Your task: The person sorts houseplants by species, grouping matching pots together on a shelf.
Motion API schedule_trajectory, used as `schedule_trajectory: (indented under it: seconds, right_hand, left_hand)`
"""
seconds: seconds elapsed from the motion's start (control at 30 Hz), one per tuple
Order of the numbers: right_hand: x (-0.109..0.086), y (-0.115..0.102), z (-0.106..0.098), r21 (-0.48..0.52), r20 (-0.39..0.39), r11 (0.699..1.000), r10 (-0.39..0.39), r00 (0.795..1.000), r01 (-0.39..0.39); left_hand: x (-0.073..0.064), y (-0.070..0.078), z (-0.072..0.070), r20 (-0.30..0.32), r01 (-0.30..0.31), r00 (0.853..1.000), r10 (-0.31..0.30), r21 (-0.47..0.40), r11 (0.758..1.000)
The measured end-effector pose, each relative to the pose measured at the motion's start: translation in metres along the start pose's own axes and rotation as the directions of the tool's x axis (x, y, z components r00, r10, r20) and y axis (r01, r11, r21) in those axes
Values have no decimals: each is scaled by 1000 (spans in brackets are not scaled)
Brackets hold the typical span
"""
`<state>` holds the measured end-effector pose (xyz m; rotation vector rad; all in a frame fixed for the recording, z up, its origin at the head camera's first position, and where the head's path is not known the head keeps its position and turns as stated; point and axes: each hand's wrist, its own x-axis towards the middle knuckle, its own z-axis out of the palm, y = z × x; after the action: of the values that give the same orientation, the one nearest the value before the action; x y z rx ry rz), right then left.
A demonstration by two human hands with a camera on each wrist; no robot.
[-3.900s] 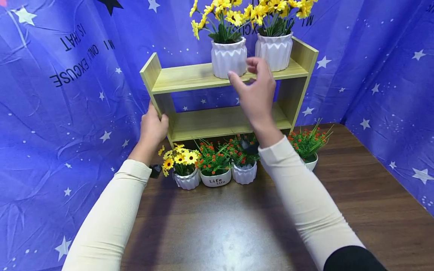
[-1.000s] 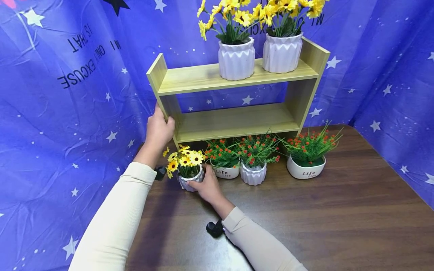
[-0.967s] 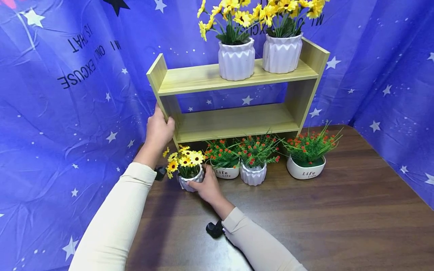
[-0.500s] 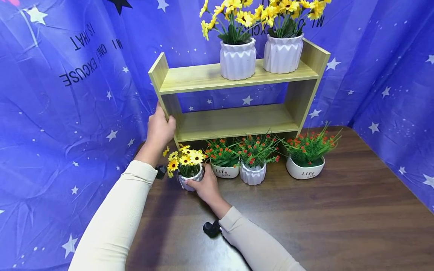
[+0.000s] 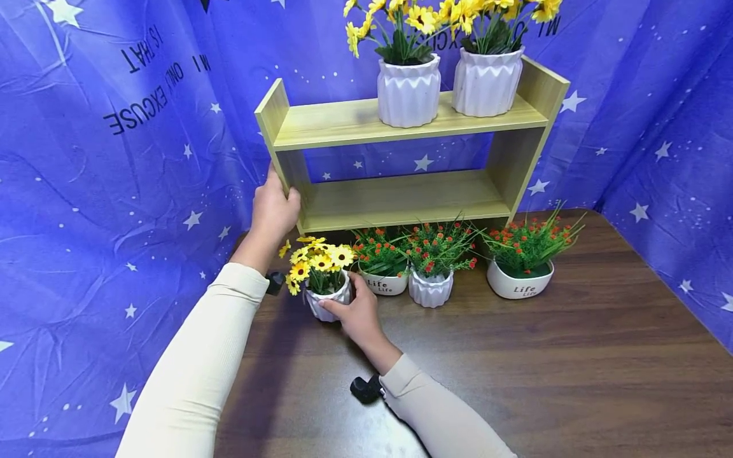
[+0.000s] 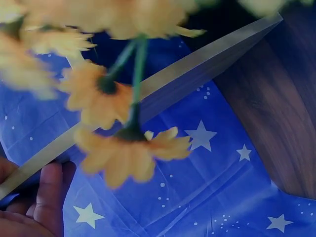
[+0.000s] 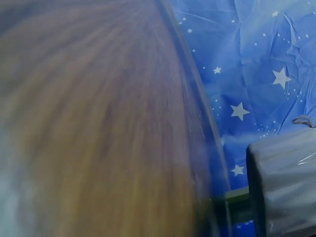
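While the left hand holds the shelf by its left side, the right hand grips the pot of yellow flowers near the far left corner of the worktop (whether it is lifted or standing there, I cannot tell).

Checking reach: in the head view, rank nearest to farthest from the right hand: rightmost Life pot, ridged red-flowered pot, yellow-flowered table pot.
1. Yellow-flowered table pot: right hand grips it.
2. Ridged red-flowered pot: to its right.
3. Rightmost Life pot: farther right.
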<state>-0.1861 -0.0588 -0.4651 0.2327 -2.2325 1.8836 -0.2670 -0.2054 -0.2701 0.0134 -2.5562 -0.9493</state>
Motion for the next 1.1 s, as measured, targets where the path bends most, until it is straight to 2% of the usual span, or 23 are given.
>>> schedule_trajectory:
  seconds: [0.27, 0.43, 0.73, 0.83, 0.93, 1.1]
  right_hand:
    - [-7, -21, -14, 11, -9, 999, -42, 999, 42]
    - [-10, -39, -26, 51, -12, 998, -43, 999, 43]
    - [-12, -76, -56, 142, -28, 989, -45, 999, 49]
    - [-8, -86, -65, 148, -35, 986, -77, 996, 82]
    - [-2, -96, -75, 111, -64, 986, -118, 991, 124]
    - [13, -114, -91, 78, -99, 972, -212, 972, 220]
  left_hand:
    - [0, -2, -1, 7, -16, 1000, 16, -2, 1000]
    - [0, -4, -2, 0, -33, 999, 33, 3, 999]
    - [0, -1, -5, 15, -28, 999, 28, 6, 1000]
    - [0, -2, -6, 20, -19, 1000, 19, 29, 999]
    - [1, -2, -6, 24, -22, 999, 21, 46, 999]
    - [1, -1, -5, 23, -26, 999, 25, 49, 998]
